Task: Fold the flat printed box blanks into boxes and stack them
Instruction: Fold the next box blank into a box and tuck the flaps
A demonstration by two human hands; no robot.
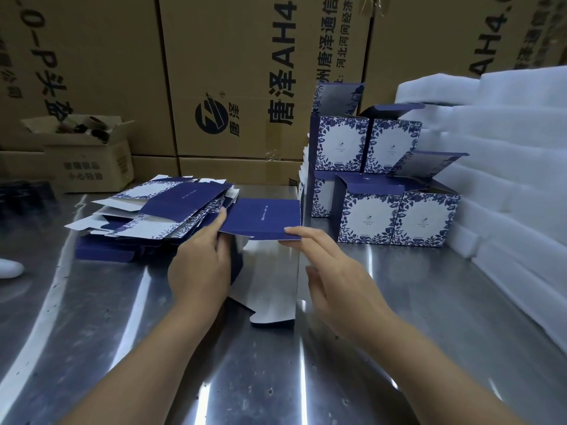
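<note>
A half-folded box blank (264, 216) stands on the steel desk (92, 317) just in front of the person, its navy panel lying level on top and its white inner faces hanging down to the desk below. The left hand (199, 266) holds the blank's left side, its grip closed round that edge with 1 finger stretched up along the navy panel. The right hand (334, 280) has a wide, relaxed grip and holds nothing; only its straight forefinger touches the near right corner of the navy panel. To the left of the blank, touching its far corner, lies a loose, fanned pile of flat blanks (159, 210), blue-and-white floral faces and navy strips showing. To the right, the finished boxes (368, 217) stand in 2 tiers with several lids raised, at least 3 below and 2 above, close against a stack of white foam sheets (506, 154). Large brown cartons (230, 72) with black print form a wall behind the desk, and a small open carton (86, 157) sits at the far left. A white object (9, 266), too cropped to identify, lies at the left edge.
</note>
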